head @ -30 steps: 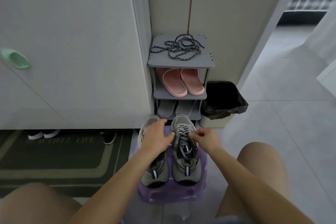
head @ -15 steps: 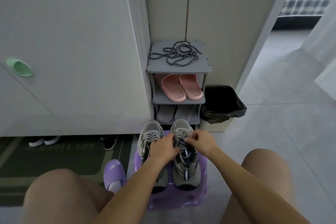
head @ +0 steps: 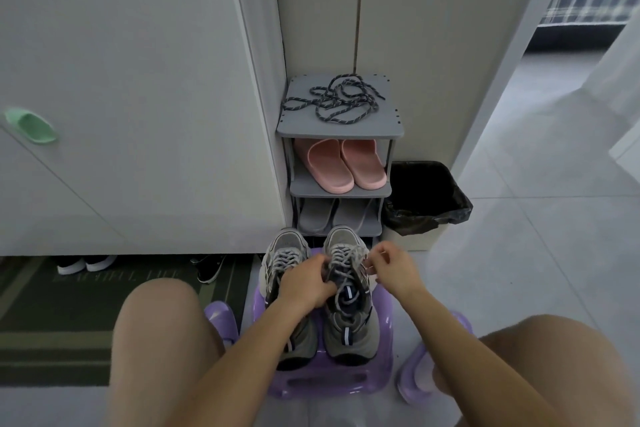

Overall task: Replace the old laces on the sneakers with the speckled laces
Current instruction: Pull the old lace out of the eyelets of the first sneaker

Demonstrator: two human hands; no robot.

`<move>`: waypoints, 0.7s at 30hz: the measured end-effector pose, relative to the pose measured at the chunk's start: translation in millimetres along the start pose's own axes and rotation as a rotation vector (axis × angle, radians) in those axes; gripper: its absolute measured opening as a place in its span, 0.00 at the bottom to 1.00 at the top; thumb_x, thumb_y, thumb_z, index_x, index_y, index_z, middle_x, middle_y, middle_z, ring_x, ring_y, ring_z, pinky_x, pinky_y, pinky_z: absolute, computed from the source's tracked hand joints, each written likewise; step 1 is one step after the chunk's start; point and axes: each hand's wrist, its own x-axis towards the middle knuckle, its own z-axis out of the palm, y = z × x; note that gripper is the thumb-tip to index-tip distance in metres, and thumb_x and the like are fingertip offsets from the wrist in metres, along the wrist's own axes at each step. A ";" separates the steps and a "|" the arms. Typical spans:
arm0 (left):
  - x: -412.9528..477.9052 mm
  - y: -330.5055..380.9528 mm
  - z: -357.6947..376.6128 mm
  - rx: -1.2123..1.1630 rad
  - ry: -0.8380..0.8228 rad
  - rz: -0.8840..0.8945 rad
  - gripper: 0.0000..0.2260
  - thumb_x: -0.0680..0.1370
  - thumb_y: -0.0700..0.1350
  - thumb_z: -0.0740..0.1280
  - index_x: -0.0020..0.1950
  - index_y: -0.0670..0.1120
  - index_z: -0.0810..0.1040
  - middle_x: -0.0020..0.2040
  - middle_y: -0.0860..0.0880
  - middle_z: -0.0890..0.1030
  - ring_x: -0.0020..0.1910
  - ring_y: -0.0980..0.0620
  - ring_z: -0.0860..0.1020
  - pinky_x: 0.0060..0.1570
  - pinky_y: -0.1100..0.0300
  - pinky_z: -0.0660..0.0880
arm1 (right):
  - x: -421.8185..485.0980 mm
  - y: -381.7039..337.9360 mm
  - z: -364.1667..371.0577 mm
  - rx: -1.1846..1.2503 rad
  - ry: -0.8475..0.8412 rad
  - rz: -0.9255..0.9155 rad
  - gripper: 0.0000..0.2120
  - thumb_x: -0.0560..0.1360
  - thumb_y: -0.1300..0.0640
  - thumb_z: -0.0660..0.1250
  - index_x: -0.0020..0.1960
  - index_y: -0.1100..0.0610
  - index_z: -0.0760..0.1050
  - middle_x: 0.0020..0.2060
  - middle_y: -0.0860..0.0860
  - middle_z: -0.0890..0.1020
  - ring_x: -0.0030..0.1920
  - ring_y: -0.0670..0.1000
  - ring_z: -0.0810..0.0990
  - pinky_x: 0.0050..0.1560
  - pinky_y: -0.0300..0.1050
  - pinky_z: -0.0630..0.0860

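Two grey sneakers stand side by side on a purple stool (head: 332, 381), toes pointing away from me. The left sneaker (head: 285, 253) is still laced in grey. My left hand (head: 306, 282) grips the lacing of the right sneaker (head: 346, 322) near its tongue. My right hand (head: 393, 267) pinches a loose end of that shoe's old grey lace (head: 356, 255) at the right side. The dark speckled laces (head: 337, 100) lie in a loose tangle on top of the grey shoe rack (head: 298, 128).
Pink slippers (head: 341, 163) and grey slippers (head: 329, 215) fill the rack's lower shelves. A bin with a black liner (head: 426, 201) stands right of the rack. White cabinet doors rise at left, a dark mat (head: 52, 315) lies below. My knees flank the stool, purple slippers (head: 221, 319) on my feet.
My right hand has moved out to the right, drawing the grey lace end with it. My left hand stays on the right sneaker's lacing. The view has tilted down slightly.
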 end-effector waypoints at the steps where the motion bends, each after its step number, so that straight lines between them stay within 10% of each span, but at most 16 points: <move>1: -1.2 -0.2 0.0 -0.019 0.008 -0.003 0.22 0.73 0.47 0.68 0.66 0.49 0.71 0.58 0.50 0.80 0.56 0.49 0.78 0.59 0.54 0.72 | 4.5 -0.5 -4.6 0.053 0.011 0.031 0.07 0.78 0.61 0.60 0.41 0.60 0.73 0.40 0.58 0.81 0.36 0.51 0.79 0.45 0.49 0.77; 5: -4.2 -0.1 1.8 -0.079 0.030 -0.025 0.21 0.72 0.48 0.69 0.64 0.49 0.74 0.56 0.51 0.81 0.54 0.51 0.79 0.56 0.56 0.74 | 7.7 -4.1 -11.3 -0.188 -0.169 0.001 0.14 0.72 0.50 0.70 0.41 0.61 0.77 0.34 0.52 0.78 0.34 0.47 0.75 0.33 0.36 0.71; 14: -3.8 -3.1 3.2 -0.129 0.035 -0.014 0.20 0.70 0.47 0.70 0.62 0.49 0.75 0.56 0.51 0.82 0.51 0.50 0.81 0.54 0.51 0.77 | 13.0 -12.3 -21.4 0.067 0.067 -0.060 0.11 0.78 0.60 0.62 0.37 0.55 0.72 0.36 0.55 0.81 0.41 0.55 0.81 0.46 0.49 0.76; 21: 0.3 -11.5 5.0 -0.049 0.054 0.051 0.18 0.72 0.50 0.69 0.61 0.50 0.75 0.56 0.52 0.82 0.55 0.52 0.79 0.56 0.56 0.75 | 0.4 4.9 5.9 -0.188 -0.118 -0.059 0.08 0.73 0.56 0.70 0.42 0.62 0.79 0.39 0.56 0.81 0.41 0.53 0.78 0.44 0.44 0.73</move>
